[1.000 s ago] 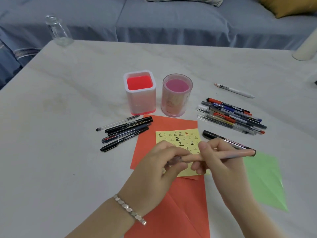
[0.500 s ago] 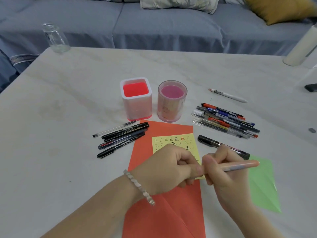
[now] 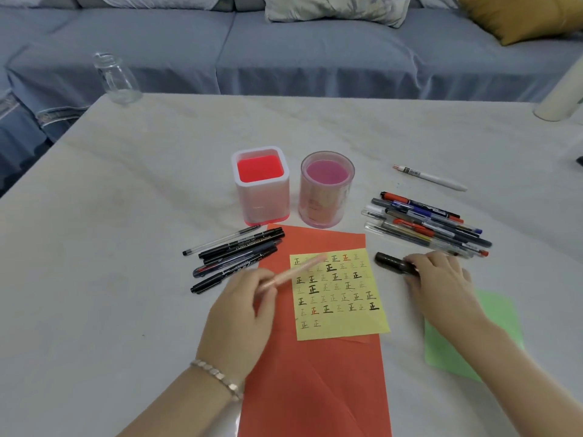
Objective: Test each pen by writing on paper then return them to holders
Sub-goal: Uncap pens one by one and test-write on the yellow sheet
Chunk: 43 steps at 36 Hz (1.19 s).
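My left hand grips a pink pen, blurred, slanting up over the left part of the yellow note, which is covered in small written marks. My right hand lies on a black marker to the right of the note, fingers curled over its right end. The note lies on an orange sheet. Behind it stand a square red-and-white holder and a round pink holder. A few black pens lie left of the sheet; several mixed pens lie at the right.
A white pen lies alone behind the right pile. A green sheet sits under my right forearm. A glass jar stands at the table's far left corner, a white cylinder at the far right. A grey sofa runs behind the table.
The pink pen has gone from both hands to my left hand alone and swung left. My right hand let go and moved right onto the black marker. The note now shows uncovered.
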Tool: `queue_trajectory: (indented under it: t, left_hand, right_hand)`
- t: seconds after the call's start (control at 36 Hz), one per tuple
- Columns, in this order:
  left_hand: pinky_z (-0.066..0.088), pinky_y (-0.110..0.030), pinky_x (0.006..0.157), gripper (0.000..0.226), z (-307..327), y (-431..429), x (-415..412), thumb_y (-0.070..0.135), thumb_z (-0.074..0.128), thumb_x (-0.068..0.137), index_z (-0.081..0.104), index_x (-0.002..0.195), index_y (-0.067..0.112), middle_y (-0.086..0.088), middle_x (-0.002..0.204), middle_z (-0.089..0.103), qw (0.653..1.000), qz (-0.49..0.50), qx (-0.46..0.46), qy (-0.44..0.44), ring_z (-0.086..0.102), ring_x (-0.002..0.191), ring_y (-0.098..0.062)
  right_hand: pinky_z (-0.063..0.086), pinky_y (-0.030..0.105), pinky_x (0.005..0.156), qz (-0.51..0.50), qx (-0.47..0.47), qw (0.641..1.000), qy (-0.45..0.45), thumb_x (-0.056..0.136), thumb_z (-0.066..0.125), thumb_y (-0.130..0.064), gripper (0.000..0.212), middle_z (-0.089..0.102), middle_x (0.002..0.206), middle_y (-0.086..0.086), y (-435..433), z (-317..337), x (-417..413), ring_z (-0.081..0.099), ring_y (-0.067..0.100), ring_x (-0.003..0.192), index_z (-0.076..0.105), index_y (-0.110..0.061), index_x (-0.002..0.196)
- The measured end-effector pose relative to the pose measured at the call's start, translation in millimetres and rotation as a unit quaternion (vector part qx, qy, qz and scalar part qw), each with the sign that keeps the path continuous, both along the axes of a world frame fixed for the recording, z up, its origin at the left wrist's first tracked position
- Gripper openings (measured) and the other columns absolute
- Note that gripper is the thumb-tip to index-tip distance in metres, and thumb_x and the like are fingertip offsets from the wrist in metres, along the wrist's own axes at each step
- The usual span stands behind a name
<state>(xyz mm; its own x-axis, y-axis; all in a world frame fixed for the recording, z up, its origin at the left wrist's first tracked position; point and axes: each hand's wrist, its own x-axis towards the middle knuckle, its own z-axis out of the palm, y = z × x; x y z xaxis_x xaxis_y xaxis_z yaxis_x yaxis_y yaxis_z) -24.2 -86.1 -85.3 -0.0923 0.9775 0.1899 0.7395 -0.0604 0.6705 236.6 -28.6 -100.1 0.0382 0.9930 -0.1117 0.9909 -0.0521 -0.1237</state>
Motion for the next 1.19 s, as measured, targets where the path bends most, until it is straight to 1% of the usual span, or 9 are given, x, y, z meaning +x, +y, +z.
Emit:
queue_trajectory:
  t: [0.19,0.31,0.5,0.58,0.67,0.78,0.89,1.0,1.19]
  left_hand:
    - [0.047,-0.041,0.065,0.012,-7,58,-55,0.002,0.059,0.077,0.067,0.085,0.005,-0.012,0.076,0.065,0.986,0.033,0.022,0.163,0.057,0.066,-0.034]
    - [0.046,-0.040,0.062,0.013,-13,70,-57,-0.004,0.068,0.067,0.068,0.076,0.005,-0.013,0.071,0.064,0.973,0.007,0.009,0.229,0.058,0.061,-0.036]
    - [0.024,-0.019,0.098,0.053,16,40,2,0.045,0.044,0.085,0.058,0.118,0.006,-0.008,0.119,0.057,0.977,-0.189,0.043,0.089,0.042,0.112,-0.014]
    - [0.038,-0.022,0.082,0.050,21,22,25,0.045,0.044,0.084,0.059,0.114,0.007,-0.003,0.103,0.065,0.952,-0.270,0.047,0.135,0.059,0.093,-0.018]
    - [0.033,-0.016,0.065,0.038,23,12,37,0.045,0.039,0.087,0.058,0.106,0.019,0.010,0.086,0.062,0.965,-0.241,0.021,0.103,0.058,0.074,-0.010]
    - [0.037,-0.017,0.061,0.018,13,1,33,0.039,0.039,0.095,0.049,0.106,0.030,0.016,0.079,0.049,0.986,-0.165,-0.016,-0.014,0.047,0.069,-0.004]
    - [0.040,-0.017,0.058,0.012,12,-5,32,0.029,0.049,0.093,0.044,0.092,0.040,0.012,0.072,0.055,0.977,-0.162,-0.068,-0.118,0.052,0.068,-0.004]
    - [0.046,-0.032,0.064,0.007,9,-6,33,0.035,0.050,0.084,0.048,0.090,0.031,0.003,0.076,0.062,0.967,-0.181,-0.086,-0.155,0.056,0.066,-0.012]
    - [0.035,-0.005,0.060,0.017,20,-7,41,0.028,0.044,0.092,0.050,0.104,0.038,0.025,0.073,0.060,0.957,-0.243,-0.065,-0.147,0.054,0.069,0.008]
  right_hand:
    - [0.031,0.040,0.091,0.068,0.058,0.995,0.033,0.084,0.051,0.007,0.040,0.056,0.107,0.013,-5,5,-7,0.047,0.035,0.104,0.056,-0.011,0.120]
    - [0.037,0.037,0.080,0.107,0.072,0.987,0.096,0.090,0.051,-0.004,0.028,0.054,0.103,0.009,-12,16,-19,0.054,0.036,0.091,0.058,-0.015,0.116]
    - [0.039,0.027,0.059,0.221,0.090,0.962,0.134,0.093,0.051,-0.023,0.022,0.056,0.099,0.001,-26,41,-46,0.061,0.024,0.072,0.060,-0.021,0.112]
    - [0.042,0.020,0.055,0.300,0.109,0.936,0.147,0.086,0.044,-0.032,0.023,0.059,0.088,-0.003,-31,49,-54,0.058,0.015,0.062,0.057,-0.026,0.104]
    - [0.040,0.023,0.079,0.353,0.207,0.900,0.148,0.083,0.050,-0.030,0.022,0.062,0.085,-0.004,-31,51,-56,0.051,0.012,0.078,0.067,-0.021,0.094]
    - [0.028,0.019,0.097,0.167,0.290,0.908,0.251,0.075,0.067,-0.040,0.042,0.055,0.105,-0.006,-33,54,-55,0.045,0.011,0.105,0.055,-0.024,0.112]
    - [0.043,0.010,0.064,-0.085,0.110,0.849,0.510,0.058,0.073,-0.057,0.069,0.056,0.082,-0.007,-35,62,-67,0.052,0.000,0.068,0.047,-0.025,0.112]
    - [0.031,0.017,0.037,-0.123,-0.049,0.782,0.609,0.073,0.068,-0.033,0.029,0.047,0.052,0.006,-35,55,-75,0.038,0.011,0.037,0.054,-0.008,0.080]
    - [0.025,0.017,0.036,-0.128,-0.080,0.737,0.659,0.080,0.068,-0.023,0.038,0.035,0.040,0.000,-43,42,-97,0.031,0.011,0.033,0.042,-0.015,0.053]
